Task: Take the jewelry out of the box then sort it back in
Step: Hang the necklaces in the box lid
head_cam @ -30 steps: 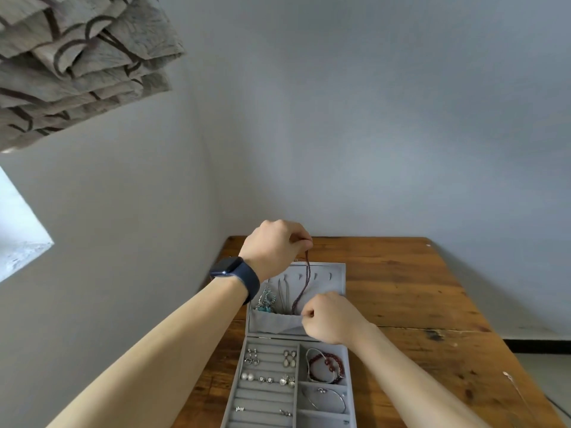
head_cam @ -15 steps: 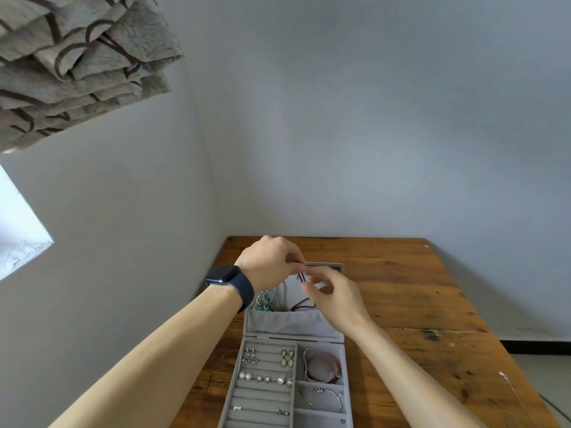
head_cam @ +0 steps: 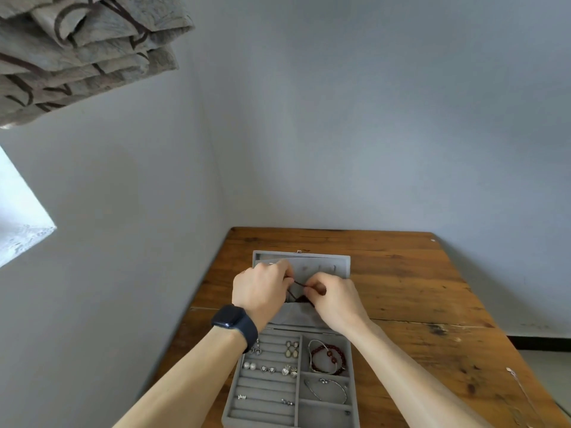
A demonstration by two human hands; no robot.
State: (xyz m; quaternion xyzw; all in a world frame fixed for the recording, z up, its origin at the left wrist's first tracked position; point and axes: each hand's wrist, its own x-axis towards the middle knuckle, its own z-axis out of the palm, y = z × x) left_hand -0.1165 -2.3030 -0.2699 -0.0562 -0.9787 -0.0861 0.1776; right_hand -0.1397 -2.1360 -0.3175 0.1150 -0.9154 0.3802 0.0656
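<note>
A grey velvet jewelry box (head_cam: 354,381) lies open on the wooden table (head_cam: 417,288), its lid (head_cam: 321,262) flat behind the tray. My left hand (head_cam: 262,291), with a dark watch on the wrist, and my right hand (head_cam: 335,299) meet over the lid's pocket (head_cam: 293,315). Both pinch a thin dark cord necklace (head_cam: 299,284) stretched between them. Its lower part drops into the pocket. The tray holds several earrings (head_cam: 292,349) in the ring rows, a red bead bracelet (head_cam: 329,356) and a silver bangle (head_cam: 326,390).
A thin silver chain (head_cam: 522,387) lies on the table near the right front edge. The table stands in a corner against grey walls (head_cam: 340,134). A patterned curtain (head_cam: 77,50) hangs at the upper left.
Both hands have come down to the lid and closed together on the cord. The necklace, held up high a second ago, now sits low at the pocket. The view has tilted down.
</note>
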